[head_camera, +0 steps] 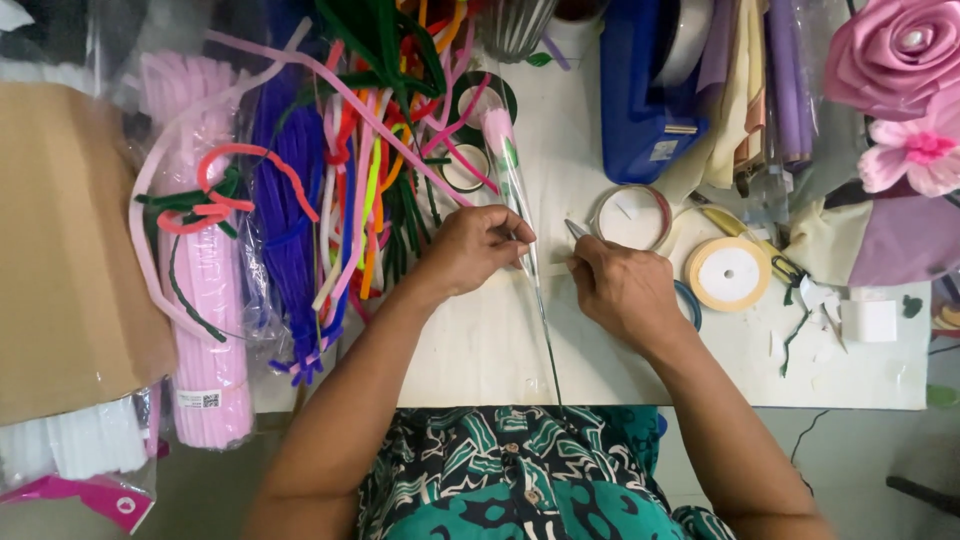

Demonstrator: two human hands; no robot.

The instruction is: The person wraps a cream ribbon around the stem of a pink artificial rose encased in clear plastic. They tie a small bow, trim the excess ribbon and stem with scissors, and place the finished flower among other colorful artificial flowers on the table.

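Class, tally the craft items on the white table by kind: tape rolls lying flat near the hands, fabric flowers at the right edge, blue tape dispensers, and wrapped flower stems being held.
Tape rolls: 3
Fabric flowers: 2
Blue tape dispenser: 1
Wrapped flower stem, held by left hand and right hand: 1
Total: 7

White table (pixel 500 350), surface scuffed, crowded along far and left sides. Cardboard sheet (pixel 60 250) at left edge, overhanging. Beside it pink pipe-cleaner pack (pixel 210 300), purple bundle (pixel 285 200), loose mixed-colour pipe cleaners (pixel 370 150). Wrapped flower stem (pixel 520 200) lies mid-table, wire end over near edge. Green tape roll (pixel 480 95) behind it. Blue tape dispenser (pixel 640 100) at far side. Clear tape roll (pixel 630 215), cream ribbon roll (pixel 727 273) right of centre. Paper scraps (pixel 830 310) at right. Pink fabric rose (pixel 890 50) in far right corner.
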